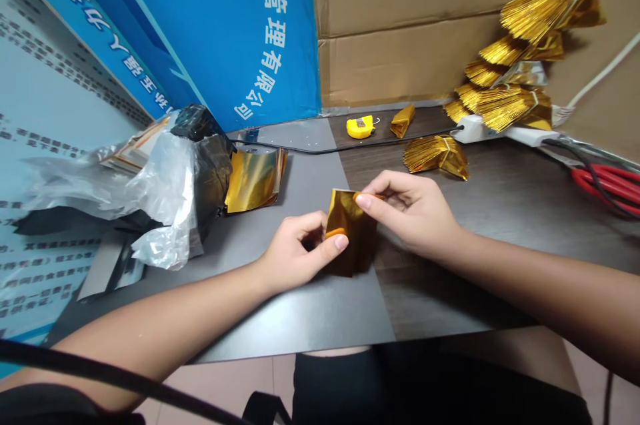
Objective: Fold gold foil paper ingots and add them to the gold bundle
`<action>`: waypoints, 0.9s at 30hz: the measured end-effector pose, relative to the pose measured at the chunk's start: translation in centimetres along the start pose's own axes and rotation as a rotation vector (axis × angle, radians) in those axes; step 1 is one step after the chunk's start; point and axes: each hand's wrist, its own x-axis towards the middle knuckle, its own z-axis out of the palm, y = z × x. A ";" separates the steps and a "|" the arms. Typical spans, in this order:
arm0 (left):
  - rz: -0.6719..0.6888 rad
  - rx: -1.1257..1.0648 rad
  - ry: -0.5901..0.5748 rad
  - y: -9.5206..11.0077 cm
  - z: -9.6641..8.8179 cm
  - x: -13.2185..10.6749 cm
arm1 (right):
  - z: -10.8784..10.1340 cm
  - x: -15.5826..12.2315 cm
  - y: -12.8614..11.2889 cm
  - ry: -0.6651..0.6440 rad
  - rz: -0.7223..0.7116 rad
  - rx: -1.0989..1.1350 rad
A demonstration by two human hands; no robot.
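Between my two hands a sheet of gold foil paper (353, 238) is held upright, slightly bent, just above the table. My left hand (305, 248) pinches its left edge, thumb in front and fingers curled behind. At the upper right corner, my right hand (407, 211) grips the same sheet between thumb and fingers. A stack of gold foil sheets (255, 178) lies to the left, by a plastic bag. Behind my right hand rests a pleated gold foil bundle (435, 155), and a small folded gold piece (403, 121) lies farther back.
A yellow tape measure (360, 127) sits near the back wall. A black cable runs to a white power strip (473, 129). Several pleated gold fans (500, 101) pile up at the back right, near red coiled cable (607, 188). A crumpled plastic bag (165, 178) stands left.
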 end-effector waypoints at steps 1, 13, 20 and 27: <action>-0.013 0.007 -0.001 0.0 0.0 0.1 | 0.0 0.1 0.2 0.024 0.021 0.013; -0.216 -0.378 0.040 0.2 0.0 1.1 | -0.1 1.3 2.0 0.096 0.476 0.335; -0.403 -0.485 -0.082 0.0 -1.1 2.0 | 0.0 1.7 2.5 0.094 0.629 0.464; -0.442 -0.497 -0.067 0.1 -1.2 2.5 | -0.2 2.0 3.6 0.076 0.682 0.411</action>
